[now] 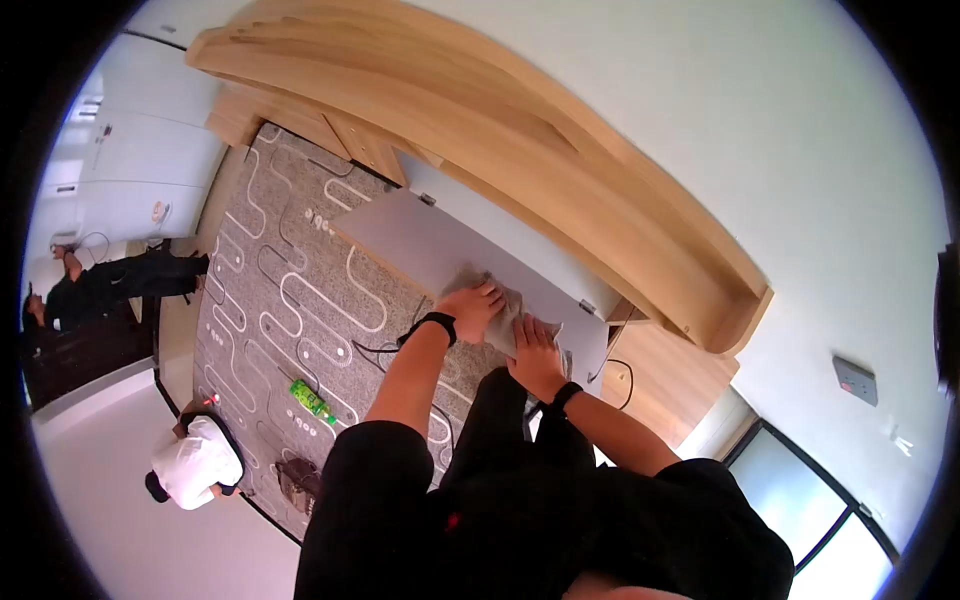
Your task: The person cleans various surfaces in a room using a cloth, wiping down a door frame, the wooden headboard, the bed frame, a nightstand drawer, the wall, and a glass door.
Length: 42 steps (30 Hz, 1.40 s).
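A crumpled grey-brown cloth [503, 325] lies on the grey inner face of a lowered cabinet flap [420, 240]. My left hand [472, 310] is on the cloth's left part, its fingers bent over the fabric and closed on it. Close by to the right, my right hand [537, 362] rests on the same cloth with its fingers stretched and a little apart. Dark bands circle both wrists. Parts of the cloth are hidden under the hands.
Above the flap runs a long curved wooden shelf [480, 110]. A dark cable [622, 362] loops near the flap's right end. On the patterned carpet [290, 220] lie a green bottle [312, 401] and a brown bag [297, 484]. Two other people are at the left.
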Motion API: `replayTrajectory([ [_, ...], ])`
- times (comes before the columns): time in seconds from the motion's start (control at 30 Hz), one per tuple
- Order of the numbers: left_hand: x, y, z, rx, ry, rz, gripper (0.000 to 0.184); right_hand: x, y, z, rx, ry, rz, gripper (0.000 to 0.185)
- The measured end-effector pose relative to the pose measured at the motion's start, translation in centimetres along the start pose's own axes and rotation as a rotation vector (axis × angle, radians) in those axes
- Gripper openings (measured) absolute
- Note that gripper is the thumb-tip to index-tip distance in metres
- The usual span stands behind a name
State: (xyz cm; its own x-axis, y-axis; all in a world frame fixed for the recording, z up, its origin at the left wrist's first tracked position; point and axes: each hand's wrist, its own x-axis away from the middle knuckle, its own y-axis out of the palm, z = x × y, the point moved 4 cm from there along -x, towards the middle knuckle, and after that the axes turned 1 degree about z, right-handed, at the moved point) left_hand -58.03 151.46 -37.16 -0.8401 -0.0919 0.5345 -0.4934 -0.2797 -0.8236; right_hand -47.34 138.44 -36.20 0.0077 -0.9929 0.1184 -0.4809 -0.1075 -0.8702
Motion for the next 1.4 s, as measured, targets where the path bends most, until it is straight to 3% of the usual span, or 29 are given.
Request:
replayTrajectory([
  [0.03,-0.1,-0.2,-0.2,-0.06,0.043,0.096,0.072,-0.3,-0.9,-0.1,-0.014,0.003,0.01,0.071],
  [0.13,0.5,-1.5,0.0,-0.01,0.03,0.085,0.07,-0.1,-0.2,-1.0,-0.112,0.068,0.043,0.06],
  [0.23,0.3,-1.7,0.1,0.107,-0.001,0.271,0.059,0.4,0.7,0.2,0.078,0.06,0.094,0.038],
  [0.33,1.3,-1.2,0.6,0.098,-0.056,0.498,0.044,1.2,1.2,-0.1,0.274,0.059,0.513,0.027],
  [0.37,1.2,-1.1,0.7,0.084,-0.021,0.494,0.044,1.6,1.1,0.0,0.281,0.093,0.528,0.027],
  [0.5,2.0,0.4,0.9,-0.076,0.018,0.814,0.046,2.4,1.0,-0.8,0.44,0.1,0.498,0.018],
  [0.57,2.3,1.6,1.3,-0.157,0.039,0.912,0.046,3.0,1.9,-1.3,0.539,0.163,0.626,0.017],
  [0.63,3.5,1.8,2.6,-0.142,-0.015,1.149,0.048,3.7,1.9,-2.0,0.554,0.152,0.781,0.022],
  [0.73,4.2,2.4,2.5,-0.036,0.116,1.221,0.049,3.9,2.0,-3.4,0.6,0.18,0.819,0.021],
  [0.83,5.1,2.2,3.4,-0.036,0.228,1.456,0.045,4.5,1.0,-3.4,0.585,0.144,0.812,0.029],
  [0.9,4.4,2.7,2.5,-0.062,0.227,1.336,0.044,3.9,1.6,-3.0,0.489,0.178,0.811,0.033],
  [1.1,5.9,4.2,3.4,-0.128,0.265,1.369,0.049,3.8,3.0,-5.2,0.596,0.27,0.927,0.044],
  [1.2,4.7,4.5,3.9,-0.057,0.167,1.512,0.048,3.4,3.0,-5.2,0.632,0.297,0.97,0.046],
  [1.4,4.2,4.5,4.3,-0.083,0.029,1.42,0.05,3.2,3.7,-4.6,0.659,0.304,1.021,0.05],
])
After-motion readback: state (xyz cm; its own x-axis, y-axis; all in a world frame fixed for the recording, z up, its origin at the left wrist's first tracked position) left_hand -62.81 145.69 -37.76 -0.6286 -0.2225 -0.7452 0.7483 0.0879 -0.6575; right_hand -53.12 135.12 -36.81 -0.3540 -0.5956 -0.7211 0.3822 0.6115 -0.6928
